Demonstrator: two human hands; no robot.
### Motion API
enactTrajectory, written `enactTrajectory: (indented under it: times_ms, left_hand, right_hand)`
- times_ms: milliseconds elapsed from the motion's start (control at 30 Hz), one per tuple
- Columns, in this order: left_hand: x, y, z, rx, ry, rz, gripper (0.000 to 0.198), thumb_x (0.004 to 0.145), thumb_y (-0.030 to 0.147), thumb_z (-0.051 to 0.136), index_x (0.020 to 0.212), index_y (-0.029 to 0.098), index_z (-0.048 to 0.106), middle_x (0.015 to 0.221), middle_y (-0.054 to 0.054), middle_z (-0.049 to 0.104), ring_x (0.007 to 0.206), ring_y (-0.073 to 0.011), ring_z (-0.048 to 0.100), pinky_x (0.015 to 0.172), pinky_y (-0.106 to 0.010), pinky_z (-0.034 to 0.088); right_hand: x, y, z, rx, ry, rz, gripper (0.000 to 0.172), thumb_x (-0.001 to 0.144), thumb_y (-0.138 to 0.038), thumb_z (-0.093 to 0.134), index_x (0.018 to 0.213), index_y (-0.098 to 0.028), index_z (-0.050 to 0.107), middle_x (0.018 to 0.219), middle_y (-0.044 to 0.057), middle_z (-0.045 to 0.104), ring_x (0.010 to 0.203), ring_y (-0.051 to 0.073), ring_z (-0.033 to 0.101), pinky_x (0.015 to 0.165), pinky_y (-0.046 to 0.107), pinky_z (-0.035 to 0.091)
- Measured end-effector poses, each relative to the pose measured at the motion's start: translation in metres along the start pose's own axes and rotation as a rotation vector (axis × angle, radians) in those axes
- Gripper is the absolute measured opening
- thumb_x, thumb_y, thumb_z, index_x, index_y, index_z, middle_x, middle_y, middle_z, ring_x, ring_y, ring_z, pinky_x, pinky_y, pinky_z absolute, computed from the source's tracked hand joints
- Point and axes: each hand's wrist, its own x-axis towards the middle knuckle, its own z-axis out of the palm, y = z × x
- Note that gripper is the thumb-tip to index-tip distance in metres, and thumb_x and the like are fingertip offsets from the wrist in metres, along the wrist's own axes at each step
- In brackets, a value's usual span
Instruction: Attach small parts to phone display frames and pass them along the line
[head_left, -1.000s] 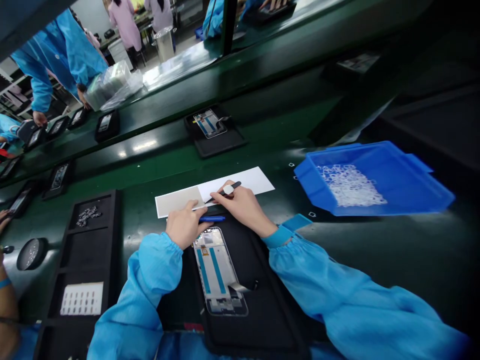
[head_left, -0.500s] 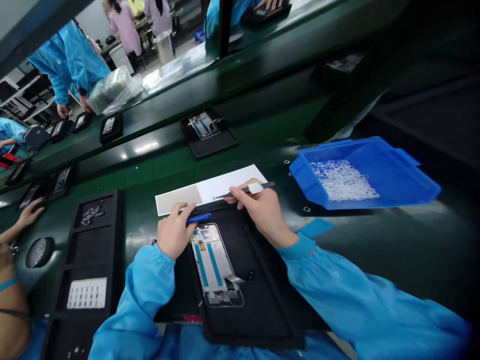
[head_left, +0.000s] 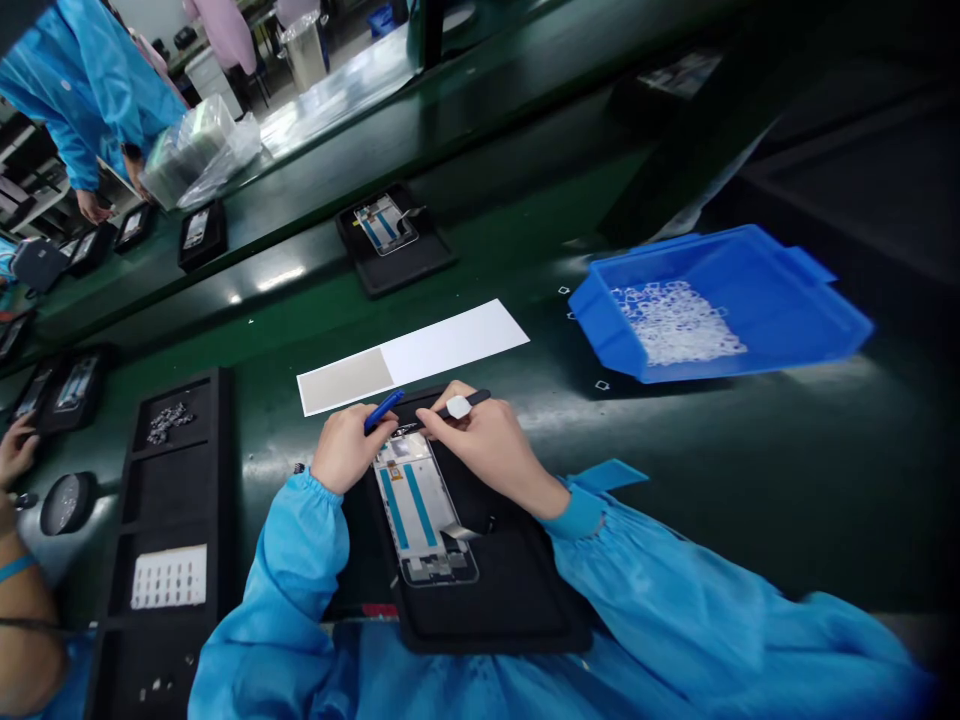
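Note:
My right hand [head_left: 480,435] pinches dark tweezers [head_left: 478,398] with a white pad on the shaft; their tips reach the top end of a phone frame [head_left: 422,510]. Closed on a blue pen-like tool [head_left: 385,410], my left hand [head_left: 346,445] rests at the frame's upper left corner. The frame shows a silvery inside with two blue strips, and a flex cable [head_left: 461,532] sticks out at its right. It lies in a black tray [head_left: 517,590]. Just beyond both hands is a white sheet [head_left: 457,340] with a beige section.
A blue bin [head_left: 795,300] of small clear pieces stands at the right, a few loose pieces beside it. On the left are a black compartment tray [head_left: 176,490] and a round dish [head_left: 67,503]. Another phone frame sits in a tray [head_left: 405,265] farther back. A co-worker's arm [head_left: 22,570] shows at far left.
My right hand has moved from the white sheet down and left to the top of the phone frame with the tweezers. The blue tool in my left hand now tilts more steeply.

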Motion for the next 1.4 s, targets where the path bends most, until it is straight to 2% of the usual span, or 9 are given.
enactTrajectory:
  times_ms: [133, 267, 433, 1067, 1400]
  left_hand:
    - [0.0046, 0.0032, -0.0044, 0.077, -0.081, -0.013, 0.013, 0.09, 0.022, 0.06, 0.09, 0.02, 0.072, 0.091, 0.0, 0.072, 0.088, -0.019, 0.066, 0.08, -0.026, 0.048]
    - [0.0037, 0.005, -0.0055, 0.108, -0.113, -0.014, 0.013, 0.091, 0.025, 0.06, 0.093, 0.02, 0.072, 0.092, -0.001, 0.07, 0.087, -0.0185, 0.065, 0.077, -0.025, 0.046]
    - [0.0031, 0.0056, -0.0049, 0.125, -0.114, -0.015, 0.013, 0.092, 0.025, 0.061, 0.092, 0.02, 0.072, 0.09, -0.001, 0.069, 0.086, -0.0176, 0.064, 0.075, -0.024, 0.044]
    - [0.0014, 0.0041, -0.001, 0.15, -0.09, -0.029, 0.01, 0.09, 0.024, 0.061, 0.091, 0.022, 0.071, 0.095, 0.0, 0.069, 0.09, -0.0181, 0.064, 0.078, -0.026, 0.046]
    - [0.001, 0.0048, 0.0001, 0.148, -0.076, -0.034, 0.01, 0.09, 0.023, 0.061, 0.092, 0.023, 0.071, 0.096, 0.0, 0.069, 0.091, -0.0184, 0.065, 0.08, -0.026, 0.047]
  right_hand:
    - [-0.0014, -0.0005, 0.0005, -0.016, 0.004, -0.016, 0.029, 0.088, -0.042, 0.054, 0.068, -0.021, 0.052, 0.07, 0.004, 0.062, 0.062, 0.021, 0.061, 0.055, 0.029, 0.041]
    - [-0.0024, 0.0016, 0.001, -0.017, 0.001, -0.046, 0.028, 0.09, -0.039, 0.055, 0.069, -0.02, 0.053, 0.07, 0.003, 0.061, 0.062, 0.02, 0.06, 0.056, 0.029, 0.039]
    - [-0.0032, 0.0038, 0.002, -0.032, 0.002, -0.088, 0.029, 0.091, -0.038, 0.054, 0.069, -0.02, 0.053, 0.071, 0.003, 0.06, 0.059, 0.019, 0.058, 0.055, 0.029, 0.035]
    - [-0.0043, -0.0016, -0.0001, -0.049, -0.01, -0.055, 0.034, 0.094, -0.045, 0.05, 0.069, -0.021, 0.05, 0.072, 0.005, 0.061, 0.062, 0.021, 0.059, 0.056, 0.03, 0.036]
    - [-0.0043, -0.0025, 0.0, -0.067, -0.012, -0.063, 0.032, 0.093, -0.042, 0.048, 0.068, -0.022, 0.048, 0.071, 0.004, 0.06, 0.061, 0.02, 0.057, 0.056, 0.031, 0.036]
